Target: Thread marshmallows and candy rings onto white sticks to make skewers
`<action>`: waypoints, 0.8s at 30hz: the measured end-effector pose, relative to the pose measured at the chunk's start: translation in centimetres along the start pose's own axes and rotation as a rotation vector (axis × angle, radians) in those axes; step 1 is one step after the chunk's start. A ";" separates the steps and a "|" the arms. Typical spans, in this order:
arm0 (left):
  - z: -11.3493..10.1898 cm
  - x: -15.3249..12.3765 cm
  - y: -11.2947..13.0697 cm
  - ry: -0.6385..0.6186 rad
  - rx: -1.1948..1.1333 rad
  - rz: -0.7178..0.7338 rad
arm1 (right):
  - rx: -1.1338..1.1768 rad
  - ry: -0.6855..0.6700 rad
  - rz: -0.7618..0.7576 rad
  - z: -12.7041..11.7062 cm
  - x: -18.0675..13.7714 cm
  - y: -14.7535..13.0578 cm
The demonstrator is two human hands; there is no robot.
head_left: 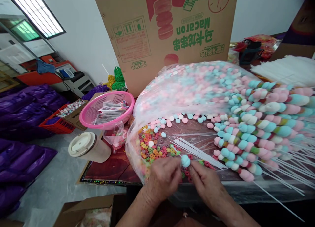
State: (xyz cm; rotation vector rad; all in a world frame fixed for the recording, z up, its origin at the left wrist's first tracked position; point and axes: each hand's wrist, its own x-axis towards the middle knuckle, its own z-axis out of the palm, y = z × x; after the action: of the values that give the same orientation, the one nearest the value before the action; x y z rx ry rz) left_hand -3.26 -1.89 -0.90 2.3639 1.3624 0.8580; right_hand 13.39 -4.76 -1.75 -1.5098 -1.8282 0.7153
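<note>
My left hand (163, 177) and my right hand (205, 179) meet at the table's near edge, fingers pinched around a pale blue marshmallow (185, 160) on a thin white stick. Just beyond them lie loose white sticks (197, 151) and a heap of small coloured candy rings (154, 146). A big clear plastic bag (182, 86) of pink, blue and white marshmallows spills open behind. To the right, finished marshmallow skewers (256, 125) are piled with their sticks pointing right.
A tall Macaron cardboard box (162, 30) stands at the back. A pink basket (108, 110) of packets and a lidded cup (88, 147) lying on its side are left of the bag. Purple bags (22, 135) and a red crate (57, 123) sit on the floor.
</note>
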 end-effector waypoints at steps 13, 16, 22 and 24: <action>-0.5 5.0 -2.0 -0.166 -0.213 -0.606 | -0.227 -0.094 0.073 -1.0 -0.6 1.6; -0.5 3.6 -1.4 -0.095 -0.720 -0.781 | -0.295 -0.173 0.080 -0.8 -0.3 0.9; 0.7 1.3 0.2 0.064 -0.473 -0.529 | -0.389 -0.233 0.093 -0.2 -0.2 -0.5; 0.9 1.1 0.6 0.041 -0.280 -0.290 | -0.389 -0.203 0.109 0.0 0.0 -0.6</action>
State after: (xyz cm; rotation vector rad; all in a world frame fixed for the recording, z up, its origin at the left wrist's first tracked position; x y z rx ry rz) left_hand -1.94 -1.23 -0.93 1.8941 1.4482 0.9447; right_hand 13.05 -4.88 -1.27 -1.8523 -2.1435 0.6047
